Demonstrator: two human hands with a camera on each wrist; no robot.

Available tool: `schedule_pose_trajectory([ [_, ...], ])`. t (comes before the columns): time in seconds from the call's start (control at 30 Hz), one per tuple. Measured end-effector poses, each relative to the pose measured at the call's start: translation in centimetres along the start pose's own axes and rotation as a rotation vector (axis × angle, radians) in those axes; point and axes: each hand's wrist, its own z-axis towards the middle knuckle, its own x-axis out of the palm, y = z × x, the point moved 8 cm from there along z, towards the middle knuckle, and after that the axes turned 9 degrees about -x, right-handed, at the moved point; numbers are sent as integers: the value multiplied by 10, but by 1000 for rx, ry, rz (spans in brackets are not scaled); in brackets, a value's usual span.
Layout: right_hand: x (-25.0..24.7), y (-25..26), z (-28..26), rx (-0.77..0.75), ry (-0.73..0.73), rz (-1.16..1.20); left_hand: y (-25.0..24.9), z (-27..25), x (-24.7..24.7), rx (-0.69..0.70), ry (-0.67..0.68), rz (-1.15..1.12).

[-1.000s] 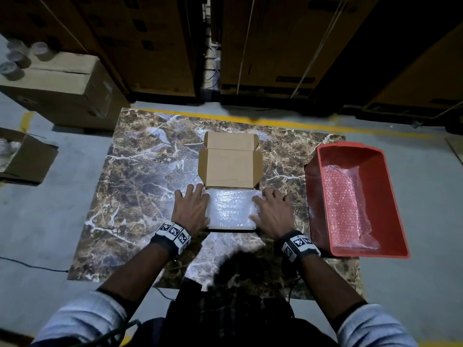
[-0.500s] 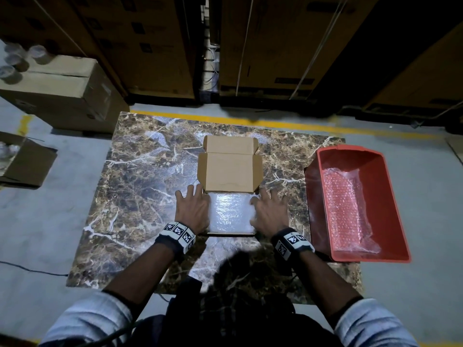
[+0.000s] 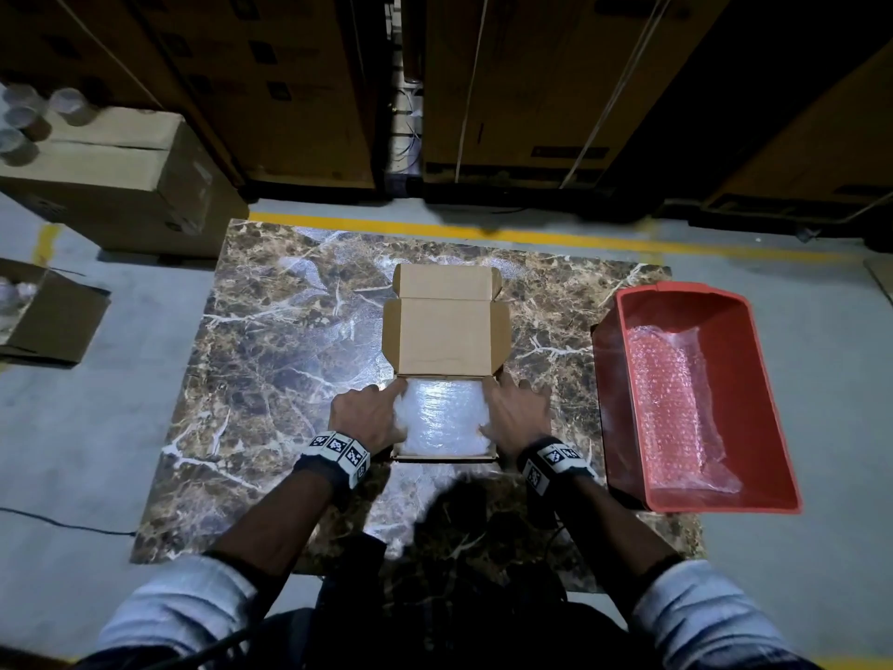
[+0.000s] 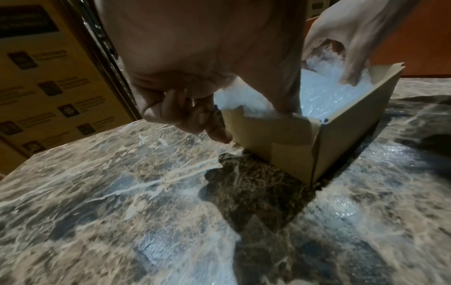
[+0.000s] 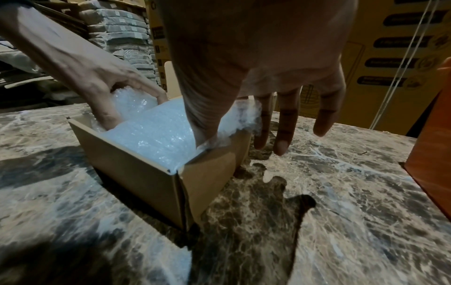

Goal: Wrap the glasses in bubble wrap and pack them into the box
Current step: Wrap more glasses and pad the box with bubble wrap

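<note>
On the marble table [image 3: 270, 379] the work is centred within easy reach of both arms. At its right edge a red bin [image 3: 768, 389] is stood, and a loose sheet of bubble wrap [image 3: 671, 403] is kept in it, presumably as stock for further wrapping. The cardboard box [image 3: 444, 457] is set with its lid [image 3: 447, 333] folded back, so that the opening is left free. It is filled to the rim by a bubble-wrapped bundle [image 3: 442, 418] (the glasses themselves cannot be made out inside). The bundle is being seated from both ends: by the left hand [image 3: 365, 418] its left end is pinched between thumb and forefinger, while the right hand [image 3: 517, 411] has its thumb pushed down inside the right wall, its other fingers [image 5: 284, 123] left straight outside the box.
</note>
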Motion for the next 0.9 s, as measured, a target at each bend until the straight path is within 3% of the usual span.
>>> schedule_pose_trajectory([
  [0.23, 3, 2, 8, -25, 25, -4, -2, 3, -2, 59, -17, 13],
  [0.47, 7, 6, -13, -9, -67, 81, -4, -14, 6, 68, -100, -31],
  [0.63, -1, -2, -34, -27, -249, 307, 12, -39, -7, 68, -269, -324],
  [0.8, -1, -18, -50, 16, -396, 526, 42, -50, -11, 96, -357, -857],
  [0.9, 2, -22, -51, -3, -394, 618, 48, -46, -4, 127, -355, -866],
])
